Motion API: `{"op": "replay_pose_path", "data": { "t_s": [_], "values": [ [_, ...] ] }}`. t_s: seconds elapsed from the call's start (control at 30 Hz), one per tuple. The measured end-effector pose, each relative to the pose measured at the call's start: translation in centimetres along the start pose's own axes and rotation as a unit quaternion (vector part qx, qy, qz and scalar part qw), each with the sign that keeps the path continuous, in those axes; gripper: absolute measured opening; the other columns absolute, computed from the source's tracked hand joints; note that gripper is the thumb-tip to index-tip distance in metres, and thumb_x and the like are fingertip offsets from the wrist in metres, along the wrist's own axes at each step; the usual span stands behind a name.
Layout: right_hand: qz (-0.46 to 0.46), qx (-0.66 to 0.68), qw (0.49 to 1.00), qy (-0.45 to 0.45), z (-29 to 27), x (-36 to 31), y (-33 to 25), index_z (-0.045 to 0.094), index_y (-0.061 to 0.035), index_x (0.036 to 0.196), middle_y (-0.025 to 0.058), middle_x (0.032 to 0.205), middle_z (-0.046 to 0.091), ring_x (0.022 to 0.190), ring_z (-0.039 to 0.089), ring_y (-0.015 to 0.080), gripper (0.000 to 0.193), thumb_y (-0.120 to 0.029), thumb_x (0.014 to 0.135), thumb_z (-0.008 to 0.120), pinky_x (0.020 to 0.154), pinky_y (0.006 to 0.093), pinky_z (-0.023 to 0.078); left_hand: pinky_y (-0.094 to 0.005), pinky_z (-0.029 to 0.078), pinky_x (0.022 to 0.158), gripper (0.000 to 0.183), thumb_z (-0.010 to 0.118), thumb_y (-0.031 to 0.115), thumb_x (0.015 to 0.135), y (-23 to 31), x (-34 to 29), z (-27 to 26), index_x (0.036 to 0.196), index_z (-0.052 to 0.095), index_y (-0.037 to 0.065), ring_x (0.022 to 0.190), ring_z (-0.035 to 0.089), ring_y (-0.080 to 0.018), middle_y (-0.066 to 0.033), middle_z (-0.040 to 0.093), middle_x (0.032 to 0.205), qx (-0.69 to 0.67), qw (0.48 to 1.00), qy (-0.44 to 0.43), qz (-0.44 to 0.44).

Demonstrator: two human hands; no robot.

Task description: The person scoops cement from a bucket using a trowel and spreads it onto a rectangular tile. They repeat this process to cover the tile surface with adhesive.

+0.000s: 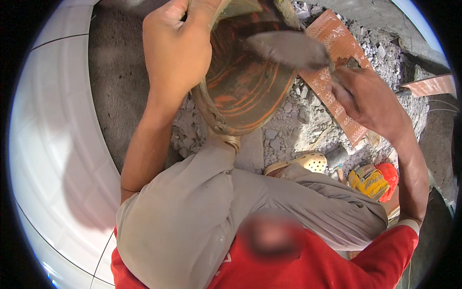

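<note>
My left hand [179, 50] is closed on the rim of a mortar-smeared orange bucket [248, 98], which leans with its mouth toward me. Grey mortar coats the inside, with orange streaks showing through. In my right hand [368, 98] is a trowel, its handle wrapped by my fingers. The trowel's grey blade [288, 49], slightly blurred, hangs over the bucket's mouth on the right side. Beneath the right hand lies a long reddish-brown tile strip [353, 126] with a textured face and whitish smears.
Broken rubble [293, 118] covers the ground around the bucket. White tiles [57, 125] run along my left side, beside a rough grey strip [113, 86]. Near my clog [315, 163] lie a yellow package [368, 182] and a red item [388, 180]. Another brown tile piece [433, 85] sits far right.
</note>
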State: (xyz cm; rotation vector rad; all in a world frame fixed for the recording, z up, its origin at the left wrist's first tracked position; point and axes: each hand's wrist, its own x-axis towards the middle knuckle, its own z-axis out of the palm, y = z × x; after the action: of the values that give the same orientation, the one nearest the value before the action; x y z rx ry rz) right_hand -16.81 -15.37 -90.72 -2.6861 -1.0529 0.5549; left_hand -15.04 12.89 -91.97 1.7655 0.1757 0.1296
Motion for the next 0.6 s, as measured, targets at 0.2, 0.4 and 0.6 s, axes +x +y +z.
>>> {"op": "replay_pose_path", "data": {
  "t_s": [0.2,0.4,0.6],
  "values": [
    [0.079,-0.095,0.992,0.004,3.8,1.0,-0.3,0.061,0.0045,0.103,0.0241,0.081,0.066,0.076,0.07,0.04,0.025,-0.021,0.101,0.059,0.068,0.0477,0.056,-0.0246,0.04,0.062,0.038,0.06,0.03,0.105,-0.1,-0.4,0.8,0.094,0.073,-0.005,0.071,0.048,-0.0042,0.0051,0.059,0.075,0.059,0.995,-0.024,0.076],
    [0.074,0.143,0.955,-0.249,5.1,5.3,0.7,0.064,0.006,0.094,0.0203,0.076,0.066,0.064,0.068,0.0319,0.045,-0.037,0.103,0.053,0.064,0.0457,0.055,-0.0246,0.042,0.065,0.038,0.06,0.03,0.105,-0.2,-1.2,-0.1,0.098,0.073,-0.005,0.074,0.051,-0.0049,0.0032,0.062,0.078,0.086,0.992,-0.013,0.089],
    [0.158,0.441,0.78,-0.416,3.6,4.3,-0.9,0.066,0.0036,0.095,0.0092,0.067,0.062,0.051,0.06,0.0178,0.05,-0.045,0.104,0.055,0.042,0.0324,0.046,-0.0239,0.046,0.069,0.039,0.058,0.03,0.106,0.4,-0.4,-0.3,0.102,0.073,-0.005,0.077,0.055,-0.0064,0.0008,0.067,0.084,0.038,0.995,0.067,0.065]
  ]
}}
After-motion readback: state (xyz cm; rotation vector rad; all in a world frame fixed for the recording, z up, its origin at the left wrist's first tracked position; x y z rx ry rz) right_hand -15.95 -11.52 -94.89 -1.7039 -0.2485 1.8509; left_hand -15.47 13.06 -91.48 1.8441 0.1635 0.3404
